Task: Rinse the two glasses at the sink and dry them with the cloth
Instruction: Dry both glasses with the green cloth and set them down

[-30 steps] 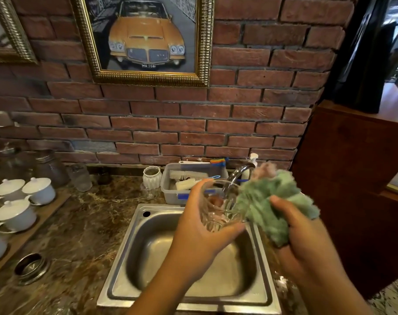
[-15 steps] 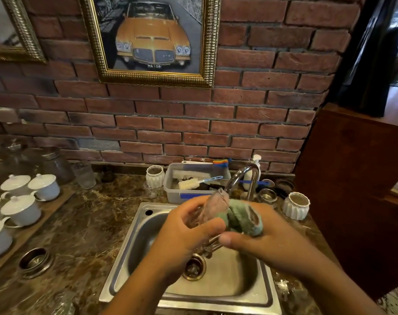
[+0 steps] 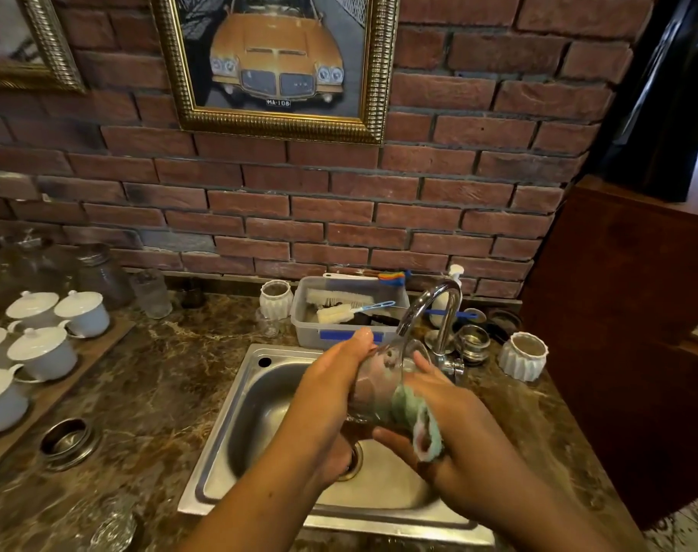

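Green cloth (image 3: 409, 412), brown marbled counter (image 3: 152, 376)

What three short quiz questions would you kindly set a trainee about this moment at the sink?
1. True or false: the cloth is partly pushed into the glass.
2. What does the right hand grip? A the cloth; B a brush; C a cup.
3. Fill in: the left hand holds the glass over the ____.
Key: 1 true; 2 A; 3 sink.
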Demonstrator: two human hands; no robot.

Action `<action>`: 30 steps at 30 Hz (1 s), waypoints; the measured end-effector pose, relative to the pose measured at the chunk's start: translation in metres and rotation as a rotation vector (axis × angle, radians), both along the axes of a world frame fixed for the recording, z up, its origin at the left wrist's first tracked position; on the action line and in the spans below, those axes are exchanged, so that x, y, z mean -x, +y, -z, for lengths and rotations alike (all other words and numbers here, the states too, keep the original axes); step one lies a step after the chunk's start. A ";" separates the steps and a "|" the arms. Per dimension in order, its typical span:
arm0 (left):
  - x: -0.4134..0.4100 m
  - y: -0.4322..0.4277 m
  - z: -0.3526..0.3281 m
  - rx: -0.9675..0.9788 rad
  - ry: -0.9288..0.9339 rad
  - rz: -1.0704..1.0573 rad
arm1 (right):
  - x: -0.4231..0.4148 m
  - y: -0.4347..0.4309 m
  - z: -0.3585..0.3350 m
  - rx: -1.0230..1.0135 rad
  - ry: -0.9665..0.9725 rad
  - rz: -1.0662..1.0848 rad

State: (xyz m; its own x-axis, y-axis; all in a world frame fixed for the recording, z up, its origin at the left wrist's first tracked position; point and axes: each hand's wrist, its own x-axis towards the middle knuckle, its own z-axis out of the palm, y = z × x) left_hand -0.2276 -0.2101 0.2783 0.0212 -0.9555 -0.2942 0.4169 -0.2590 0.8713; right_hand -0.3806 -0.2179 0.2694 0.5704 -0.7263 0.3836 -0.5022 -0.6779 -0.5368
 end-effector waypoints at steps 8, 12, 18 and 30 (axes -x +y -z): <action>0.012 0.008 0.012 0.224 -0.213 -0.135 | -0.004 0.014 0.004 -0.379 -0.325 0.031; -0.002 0.006 0.025 0.788 -0.785 -0.162 | -0.009 0.021 0.010 -1.016 -1.010 0.101; -0.003 -0.004 0.008 0.135 -0.081 -0.048 | -0.013 0.010 -0.011 -0.037 0.021 0.093; -0.007 -0.005 0.027 0.639 -0.635 -0.163 | -0.019 0.017 0.002 -0.825 -0.825 0.095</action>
State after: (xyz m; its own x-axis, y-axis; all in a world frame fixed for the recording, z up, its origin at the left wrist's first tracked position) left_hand -0.2205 -0.2152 0.2510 0.1473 -0.9035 0.4026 -0.2007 0.3712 0.9066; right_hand -0.3611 -0.2008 0.2671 0.2985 -0.9544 0.0045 0.1739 0.0498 -0.9835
